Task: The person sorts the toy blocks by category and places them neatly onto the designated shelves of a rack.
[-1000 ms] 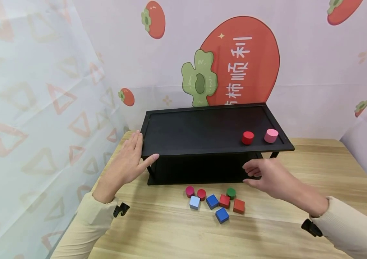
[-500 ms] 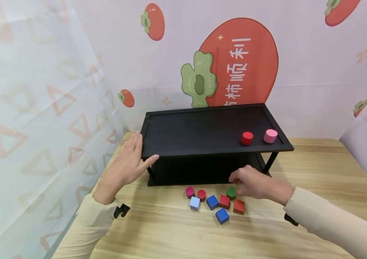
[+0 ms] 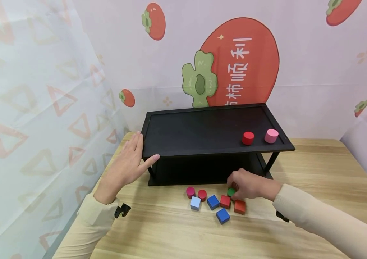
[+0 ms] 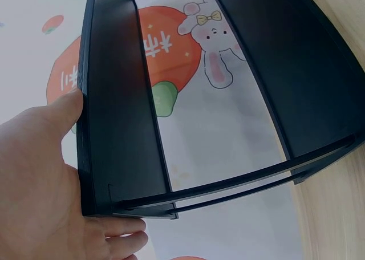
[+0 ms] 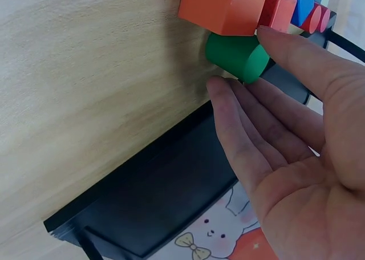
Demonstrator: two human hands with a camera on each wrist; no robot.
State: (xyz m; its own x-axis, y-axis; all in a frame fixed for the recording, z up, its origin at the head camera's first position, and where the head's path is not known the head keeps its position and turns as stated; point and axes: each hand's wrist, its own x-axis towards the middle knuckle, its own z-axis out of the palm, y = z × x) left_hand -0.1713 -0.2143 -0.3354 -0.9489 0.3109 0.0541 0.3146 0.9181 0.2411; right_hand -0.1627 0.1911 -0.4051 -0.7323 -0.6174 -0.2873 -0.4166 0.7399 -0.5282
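My right hand (image 3: 248, 184) is down at the green cylinder (image 5: 235, 56), thumb on one side and fingers on the other. In the right wrist view the thumb tip (image 5: 268, 36) overlaps the cylinder's edge, while the fairly straight fingertips lie right beside its opposite side. An orange-red cube (image 5: 225, 8) sits against the cylinder. My left hand (image 3: 126, 162) rests at the left end of the black two-tier rack (image 3: 196, 131), thumb along the front edge of its top. In the left wrist view the other fingers reach past the rack's end, partly hidden.
A red cylinder (image 3: 248, 138) and a pink cylinder (image 3: 271, 136) stand on the rack's top, at right. Before the rack lie a magenta cylinder (image 3: 190, 192), another red cylinder (image 3: 202, 195), a light-blue cube (image 3: 195, 203), blue cubes (image 3: 223, 216) and a red cube (image 3: 225, 201).
My right hand has moved left and down from the rack's right front to the green cylinder, bringing thumb and fingers around it. The left hand has stayed on the rack.
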